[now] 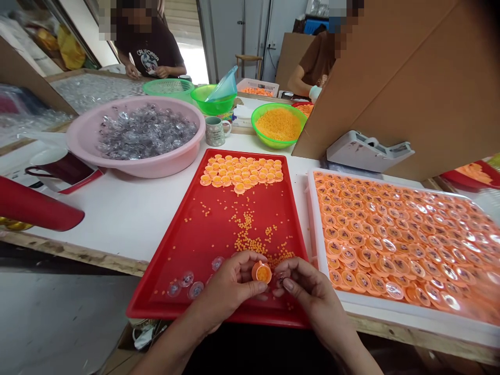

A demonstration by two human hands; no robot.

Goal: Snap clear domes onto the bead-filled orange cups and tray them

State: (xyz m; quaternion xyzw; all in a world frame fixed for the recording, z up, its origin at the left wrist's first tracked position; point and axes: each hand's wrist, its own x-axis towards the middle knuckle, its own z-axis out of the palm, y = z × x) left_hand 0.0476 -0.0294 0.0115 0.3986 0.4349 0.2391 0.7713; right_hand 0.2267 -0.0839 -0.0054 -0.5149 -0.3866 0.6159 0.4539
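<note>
Over the near end of a red tray (211,229), my left hand (238,281) is closed on a small orange cup (261,272) with yellow-orange beads inside. Close to its right, my right hand (307,286) pinches a small clear plastic lid (280,279) with a dark print, partly hidden by the fingers. Loose orange beads (250,242) lie scattered on the tray. Several clear lids (196,289) rest left of my left hand. At the tray's far end stand rows of filled orange cups (238,172).
A white tray (318,229) full of lidded orange cups stands at right, beside a tape dispenser (369,151) and cardboard (398,67). Behind are a pink basin (156,167) of clear lids, a mug (215,131) and a green bowl (279,143) of beads. Two people work across the table.
</note>
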